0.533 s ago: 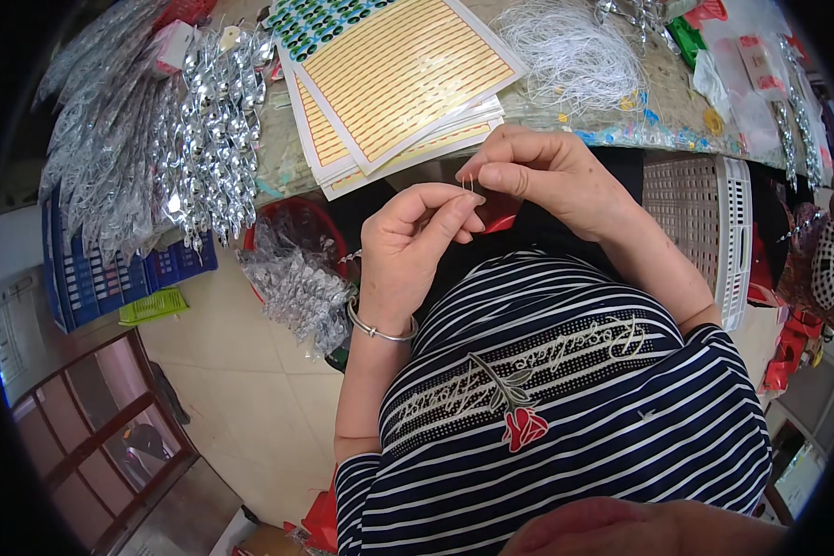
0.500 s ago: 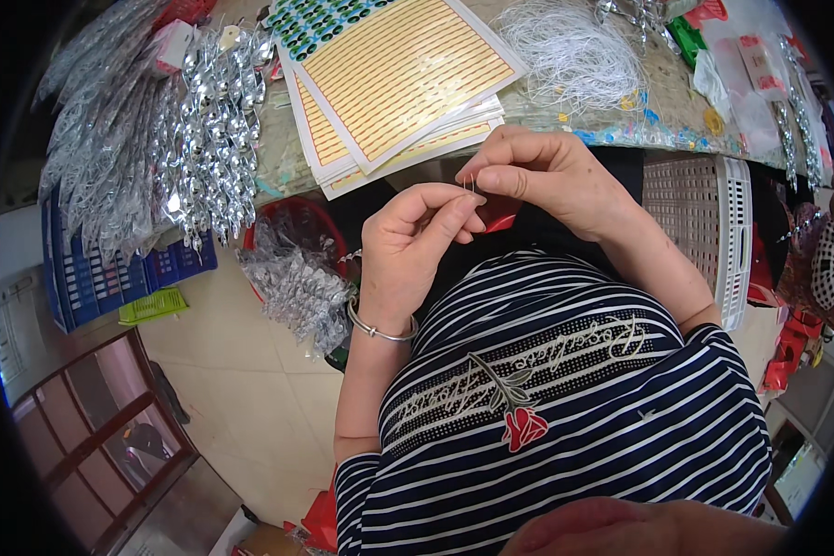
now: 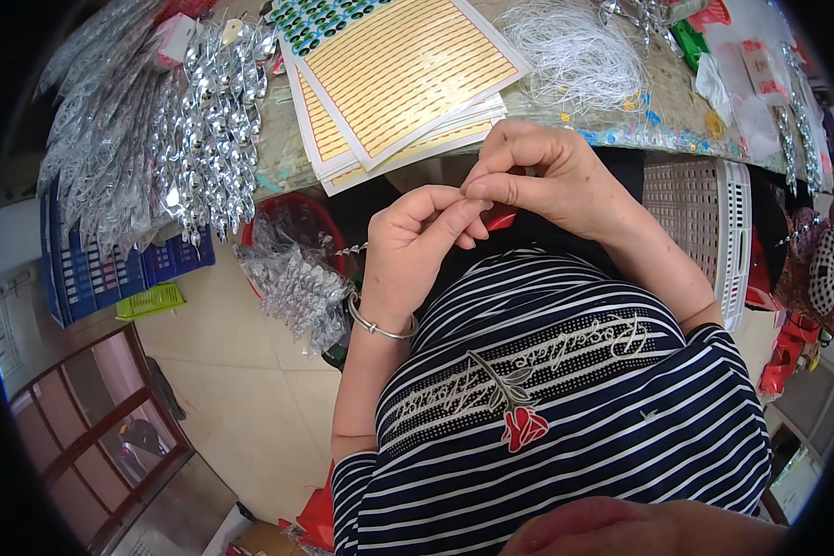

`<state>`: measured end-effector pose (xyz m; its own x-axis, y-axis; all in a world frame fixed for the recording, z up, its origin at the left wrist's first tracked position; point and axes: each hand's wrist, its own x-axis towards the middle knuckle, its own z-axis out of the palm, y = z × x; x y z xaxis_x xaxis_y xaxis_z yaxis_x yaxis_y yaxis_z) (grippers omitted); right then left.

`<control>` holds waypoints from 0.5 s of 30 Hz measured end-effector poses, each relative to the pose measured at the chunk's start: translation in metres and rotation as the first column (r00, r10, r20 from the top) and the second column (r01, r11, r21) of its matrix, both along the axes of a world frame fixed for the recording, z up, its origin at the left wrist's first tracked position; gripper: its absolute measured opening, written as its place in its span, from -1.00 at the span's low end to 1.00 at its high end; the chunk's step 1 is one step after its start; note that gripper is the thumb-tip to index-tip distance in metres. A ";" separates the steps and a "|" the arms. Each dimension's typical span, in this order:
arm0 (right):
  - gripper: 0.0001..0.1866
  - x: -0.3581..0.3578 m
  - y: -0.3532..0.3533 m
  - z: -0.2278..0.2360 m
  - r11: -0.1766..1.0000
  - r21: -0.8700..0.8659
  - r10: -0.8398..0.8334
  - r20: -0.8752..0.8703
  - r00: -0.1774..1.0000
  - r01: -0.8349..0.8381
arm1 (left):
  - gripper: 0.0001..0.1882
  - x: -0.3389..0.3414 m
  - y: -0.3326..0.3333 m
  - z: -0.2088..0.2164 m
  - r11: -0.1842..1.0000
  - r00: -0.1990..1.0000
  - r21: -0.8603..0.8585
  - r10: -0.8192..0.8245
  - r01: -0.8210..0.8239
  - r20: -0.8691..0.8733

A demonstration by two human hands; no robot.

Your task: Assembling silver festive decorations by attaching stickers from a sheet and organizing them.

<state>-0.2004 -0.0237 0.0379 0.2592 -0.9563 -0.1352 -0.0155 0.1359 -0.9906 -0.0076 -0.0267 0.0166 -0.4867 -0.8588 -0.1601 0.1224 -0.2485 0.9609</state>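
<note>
Just off the table's near edge my left hand (image 3: 408,236) and my right hand (image 3: 537,176) meet, thumb and forefinger of each pinched together and the tips touching. Whatever they pinch is too small or too covered to make out. A metal bangle circles my left wrist. Beside that wrist a silvery twisted strip (image 3: 349,249) sticks out to the left. Left of it, a red tub (image 3: 320,218) holds clear bags of silvery pieces (image 3: 296,287).
Sticker sheets (image 3: 408,74) lie stacked on the table (image 3: 283,153). White string (image 3: 574,56) is heaped to their right, silvery twisted ornaments (image 3: 218,120) to their left. Below the table are a pale plastic basket (image 3: 732,222) at right and a blue crate (image 3: 102,278) at left.
My right fingertips have closed in on my left ones, covering the thin, gold-coloured wire-like bits seen between them before. The twisted strip now shows more beside my left wrist.
</note>
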 end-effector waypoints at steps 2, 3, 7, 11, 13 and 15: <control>-0.91 0.001 0.000 0.000 0.999 -0.045 0.004 -0.032 0.999 -0.005 | -0.88 0.000 0.000 0.001 1.000 1.000 0.003 0.010 -0.010 -0.001; -0.91 0.001 -0.001 -0.001 0.998 -0.064 -0.005 -0.032 0.999 0.003 | -0.88 0.000 0.000 0.002 1.000 1.000 0.006 0.019 -0.019 -0.001; -0.90 0.004 -0.001 0.000 0.998 -0.041 -0.051 0.004 0.999 0.051 | -0.88 0.001 0.001 0.001 0.997 0.997 0.053 0.067 -0.064 -0.050; -0.89 0.005 0.000 -0.003 0.997 0.002 -0.074 0.027 0.997 0.074 | -0.87 -0.002 0.003 0.001 0.988 0.987 0.069 0.142 -0.137 -0.076; -0.85 0.005 0.001 -0.006 0.993 0.068 -0.105 0.124 0.987 0.097 | -0.86 -0.004 0.004 0.001 0.982 0.978 0.052 0.186 -0.181 -0.098; -0.83 0.003 0.000 -0.008 0.992 0.054 -0.125 0.146 0.981 0.118 | -0.86 -0.003 0.004 0.002 0.978 0.974 0.063 0.206 -0.201 -0.090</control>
